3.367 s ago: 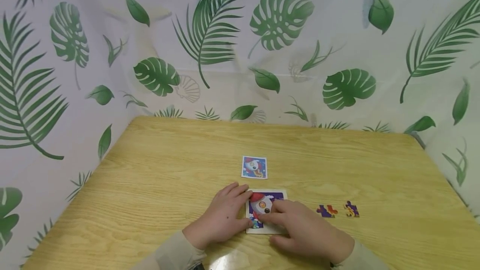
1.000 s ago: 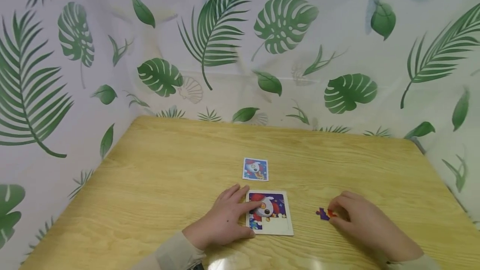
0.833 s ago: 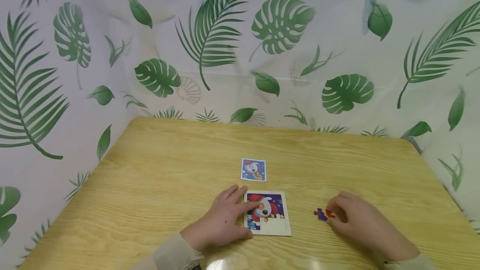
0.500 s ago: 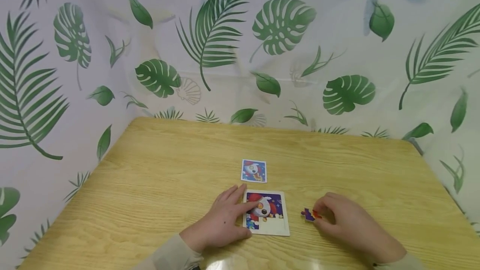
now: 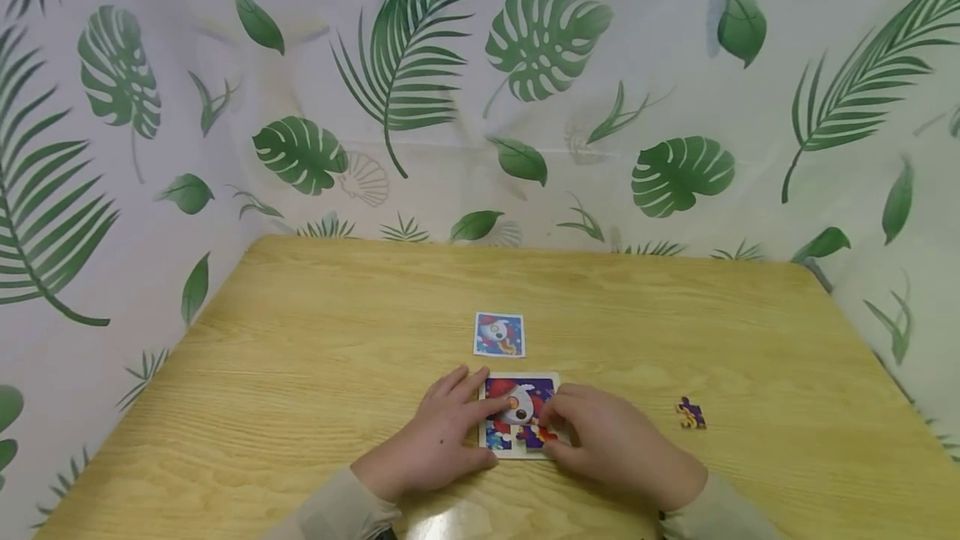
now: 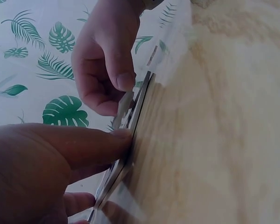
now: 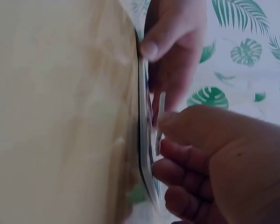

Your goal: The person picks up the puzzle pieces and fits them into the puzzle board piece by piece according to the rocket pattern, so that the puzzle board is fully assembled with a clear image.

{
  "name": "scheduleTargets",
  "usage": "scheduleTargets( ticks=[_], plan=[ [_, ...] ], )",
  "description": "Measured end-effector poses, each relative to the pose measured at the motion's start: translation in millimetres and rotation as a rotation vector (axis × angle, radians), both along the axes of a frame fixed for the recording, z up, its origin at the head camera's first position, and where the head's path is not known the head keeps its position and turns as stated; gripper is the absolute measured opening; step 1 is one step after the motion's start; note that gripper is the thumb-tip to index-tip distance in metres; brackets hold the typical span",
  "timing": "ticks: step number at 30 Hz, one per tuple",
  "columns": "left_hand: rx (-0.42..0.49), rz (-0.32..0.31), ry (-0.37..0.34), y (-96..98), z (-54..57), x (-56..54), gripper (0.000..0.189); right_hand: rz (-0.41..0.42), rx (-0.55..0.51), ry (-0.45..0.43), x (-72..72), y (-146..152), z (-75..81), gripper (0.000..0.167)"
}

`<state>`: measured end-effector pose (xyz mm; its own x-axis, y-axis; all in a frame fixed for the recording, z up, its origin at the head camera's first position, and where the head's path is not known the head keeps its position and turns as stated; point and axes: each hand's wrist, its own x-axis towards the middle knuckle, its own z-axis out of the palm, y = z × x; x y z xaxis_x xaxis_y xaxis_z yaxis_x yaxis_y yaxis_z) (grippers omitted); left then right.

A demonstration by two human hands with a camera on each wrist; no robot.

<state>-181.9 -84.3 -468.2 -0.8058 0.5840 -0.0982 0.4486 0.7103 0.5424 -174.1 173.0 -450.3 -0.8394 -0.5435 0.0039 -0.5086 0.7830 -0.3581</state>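
Observation:
A square jigsaw board [image 5: 525, 376] with a white rim and a rocket picture lies on the table. My left hand [image 5: 438, 438] rests on its left side, index finger stretched over the picture and thumb at the near left corner. Between thumb and fingertips, my right hand [image 5: 618, 444] pinches a purple and orange puzzle piece [image 5: 532, 437] over the lower right of the board. In the right wrist view, that puzzle piece [image 7: 161, 109] is seen edge-on, tilted and raised slightly off the board [image 7: 142, 102]. My right hand hides the board's right side.
Behind the board lies a small picture card [image 5: 499, 335] with the same rocket. One loose puzzle piece [image 5: 691, 413] is on the wooden table [image 5: 337, 340] to the right. A leaf-patterned cloth [image 5: 450, 107] hangs behind the table.
My right hand left the board, took the purple and orange puzzle piece from the right of the table and carried it left over the board. My left hand stayed on the board.

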Motion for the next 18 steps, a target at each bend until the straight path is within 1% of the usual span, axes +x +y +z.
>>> scheduleTargets(
  ticks=[5,12,15,18],
  plan=[
    [0.018,-0.015,0.004,-0.3,-0.4,-0.8,0.066,-0.011,0.008,0.015,0.9,-8.2,-4.7,0.017],
    [0.053,-0.035,0.011,-0.7,-1.1,-0.2,0.053,0.001,0.0,0.043,1.7,-12.8,-7.9,0.018],
    [0.055,-0.06,0.01,-0.7,-0.4,-0.4,0.048,-0.002,-0.014,0.051,1.8,-13.0,-8.9,0.018],
    [0.043,-0.091,-0.006,-1.4,0.8,-1.3,0.046,-0.011,-0.035,0.053,2.0,-12.4,-10.2,0.017]
  ],
)
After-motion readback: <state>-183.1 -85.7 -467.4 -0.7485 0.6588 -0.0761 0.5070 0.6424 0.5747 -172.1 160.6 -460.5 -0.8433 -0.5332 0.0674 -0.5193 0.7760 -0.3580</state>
